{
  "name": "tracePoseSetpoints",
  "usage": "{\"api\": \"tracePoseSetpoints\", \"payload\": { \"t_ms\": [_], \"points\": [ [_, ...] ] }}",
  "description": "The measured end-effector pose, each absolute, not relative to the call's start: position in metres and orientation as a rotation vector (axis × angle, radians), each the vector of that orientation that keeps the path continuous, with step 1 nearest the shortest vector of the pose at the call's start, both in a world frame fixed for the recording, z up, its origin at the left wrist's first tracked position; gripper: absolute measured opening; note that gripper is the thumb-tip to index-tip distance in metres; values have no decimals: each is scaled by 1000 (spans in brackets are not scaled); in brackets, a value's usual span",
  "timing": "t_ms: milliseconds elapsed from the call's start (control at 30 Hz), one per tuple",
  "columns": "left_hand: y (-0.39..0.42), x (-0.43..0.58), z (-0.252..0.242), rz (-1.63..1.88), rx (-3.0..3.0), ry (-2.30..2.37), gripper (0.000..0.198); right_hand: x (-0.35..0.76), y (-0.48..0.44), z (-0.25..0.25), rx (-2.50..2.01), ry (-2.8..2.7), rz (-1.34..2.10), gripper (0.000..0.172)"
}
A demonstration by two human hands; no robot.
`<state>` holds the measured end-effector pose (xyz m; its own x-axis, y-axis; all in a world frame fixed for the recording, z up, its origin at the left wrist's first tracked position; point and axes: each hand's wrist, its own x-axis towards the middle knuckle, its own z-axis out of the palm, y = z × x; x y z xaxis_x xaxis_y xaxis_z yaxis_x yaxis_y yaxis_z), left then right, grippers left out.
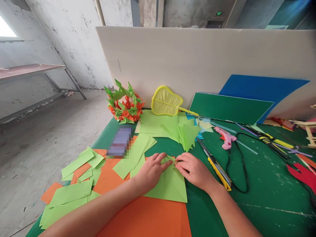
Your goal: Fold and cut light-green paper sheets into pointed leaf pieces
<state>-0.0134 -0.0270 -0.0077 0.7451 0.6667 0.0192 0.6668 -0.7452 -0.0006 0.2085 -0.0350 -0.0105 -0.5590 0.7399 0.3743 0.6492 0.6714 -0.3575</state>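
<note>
A light green paper sheet (170,187) lies partly over a large orange sheet (148,217), with a fold showing near its far edge. My left hand (153,169) rests on the green sheet, fingers stretched out toward its far right corner. At that corner my right hand (194,169) has thumb and fingers pinched together on the paper's edge. Just beyond the hands stands a fan-like bundle of folded green paper (186,135). Green sheets (138,148) are stacked to the left of my left hand.
Cut green pieces (71,194) and orange scraps spread over the left side. Behind are a folded-paper ornament (125,108), a yellow fan (166,102) and a green board (229,107). On the right lie a utility knife (218,171), a pink glue gun (225,137) and its black cord.
</note>
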Motion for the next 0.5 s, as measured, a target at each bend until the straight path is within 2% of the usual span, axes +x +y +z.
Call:
{"api": "tracePoseSetpoints", "payload": {
  "t_ms": [400, 500],
  "points": [
    [-30, -14, -9, -144, -2966, -1239, 65, 198, -33, -28, -1210, -2275, 210, 23],
    [-29, -15, -13, -214, -2994, -1240, 64, 195, -32, -31, -1251, -2315, 182, 34]
  ]
}}
